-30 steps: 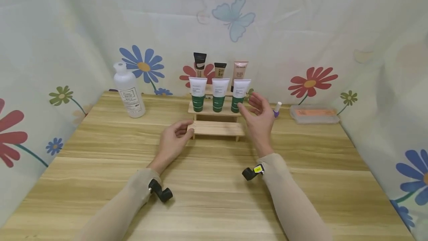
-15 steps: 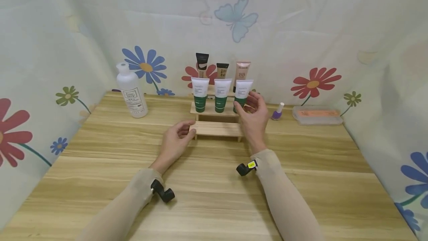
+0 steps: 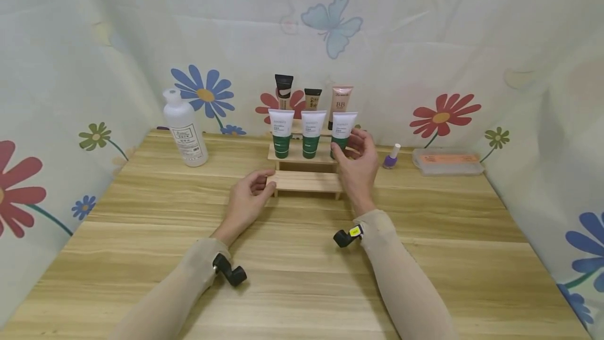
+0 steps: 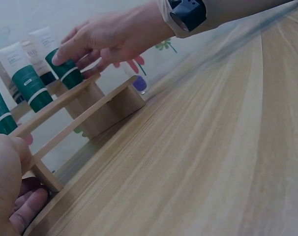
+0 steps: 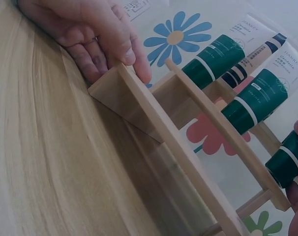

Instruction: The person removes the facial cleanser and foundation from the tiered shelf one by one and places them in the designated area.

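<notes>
The front-right tube (image 3: 344, 127), likely light, soft and slick, is best pinched low, as by the right hand (image 3: 357, 166), while the rack (image 3: 306, 181) is gripped by the left hand (image 3: 247, 194).

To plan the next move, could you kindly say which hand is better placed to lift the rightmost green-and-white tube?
Probably the right hand: it grips that tube, while the left hand holds the left end of the wooden stand.
</notes>
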{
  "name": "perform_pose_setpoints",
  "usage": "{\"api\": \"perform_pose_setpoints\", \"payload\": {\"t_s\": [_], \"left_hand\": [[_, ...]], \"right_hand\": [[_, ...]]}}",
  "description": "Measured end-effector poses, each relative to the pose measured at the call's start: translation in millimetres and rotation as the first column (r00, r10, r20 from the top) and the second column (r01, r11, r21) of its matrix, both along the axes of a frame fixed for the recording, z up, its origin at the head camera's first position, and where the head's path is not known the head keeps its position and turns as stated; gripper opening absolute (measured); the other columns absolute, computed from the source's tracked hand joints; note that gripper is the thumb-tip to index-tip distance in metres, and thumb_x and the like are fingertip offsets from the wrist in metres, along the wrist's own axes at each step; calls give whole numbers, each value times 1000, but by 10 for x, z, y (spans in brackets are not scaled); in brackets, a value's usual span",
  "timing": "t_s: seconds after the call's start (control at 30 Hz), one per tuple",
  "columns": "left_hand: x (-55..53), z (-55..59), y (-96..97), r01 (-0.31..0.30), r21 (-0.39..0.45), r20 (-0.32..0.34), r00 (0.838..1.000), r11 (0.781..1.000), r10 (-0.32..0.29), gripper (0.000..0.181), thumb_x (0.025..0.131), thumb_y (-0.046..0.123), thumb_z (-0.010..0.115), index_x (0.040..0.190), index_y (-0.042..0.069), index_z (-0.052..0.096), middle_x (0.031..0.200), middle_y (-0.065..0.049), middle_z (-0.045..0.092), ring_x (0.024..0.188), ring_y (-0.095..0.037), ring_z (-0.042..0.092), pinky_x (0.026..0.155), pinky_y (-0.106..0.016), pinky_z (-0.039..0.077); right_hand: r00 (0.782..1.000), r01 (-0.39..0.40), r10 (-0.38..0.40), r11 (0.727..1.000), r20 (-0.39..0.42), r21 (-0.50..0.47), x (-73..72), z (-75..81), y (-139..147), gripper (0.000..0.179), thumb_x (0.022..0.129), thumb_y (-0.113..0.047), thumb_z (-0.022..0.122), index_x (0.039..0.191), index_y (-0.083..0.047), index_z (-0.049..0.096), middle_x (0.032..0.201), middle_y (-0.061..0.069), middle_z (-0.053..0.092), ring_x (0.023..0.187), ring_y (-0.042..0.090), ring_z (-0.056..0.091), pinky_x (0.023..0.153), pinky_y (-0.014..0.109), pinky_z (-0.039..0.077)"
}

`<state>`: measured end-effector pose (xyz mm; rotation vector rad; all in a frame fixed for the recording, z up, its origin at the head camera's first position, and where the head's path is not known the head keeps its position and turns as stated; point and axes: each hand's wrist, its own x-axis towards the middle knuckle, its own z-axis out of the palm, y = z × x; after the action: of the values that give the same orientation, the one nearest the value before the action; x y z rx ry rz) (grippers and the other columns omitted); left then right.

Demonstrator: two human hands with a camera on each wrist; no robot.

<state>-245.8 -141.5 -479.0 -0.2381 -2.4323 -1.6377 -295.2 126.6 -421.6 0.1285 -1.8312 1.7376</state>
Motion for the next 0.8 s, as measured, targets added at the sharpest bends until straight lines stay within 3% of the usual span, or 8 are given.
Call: {"api": "perform_pose_setpoints", "payload": {"t_s": [0.23,0.47,0.8], "left_hand": [[-3,-5,-4,0,4,-4,1000,1000,0,32,109,22,76,139,13,76,120,-11,77,109,-24,75,89,-21,61],[-19,-32,4,1,0,2,1000,1000,-1,33,109,23,75,141,13,76,121,-12,76,111,-25,75,94,-30,63],[-32,-39,-7,2,-1,3,1000,1000,-2,33,109,24,75,140,14,75,121,-11,75,111,-24,74,91,-23,62]], "right_hand": [[1000,17,-17,999,-6,-36,39,119,46,47,93,-7,90,135,-13,69,124,11,72,115,25,72,100,38,63],[995,65,-69,996,-77,-58,54,228,242,47,93,-5,91,135,-8,70,121,7,72,112,23,72,98,42,63],[969,217,-223,974,-111,-59,135,359,766,47,93,-1,87,136,-9,70,117,2,70,109,20,69,94,35,61]]}}
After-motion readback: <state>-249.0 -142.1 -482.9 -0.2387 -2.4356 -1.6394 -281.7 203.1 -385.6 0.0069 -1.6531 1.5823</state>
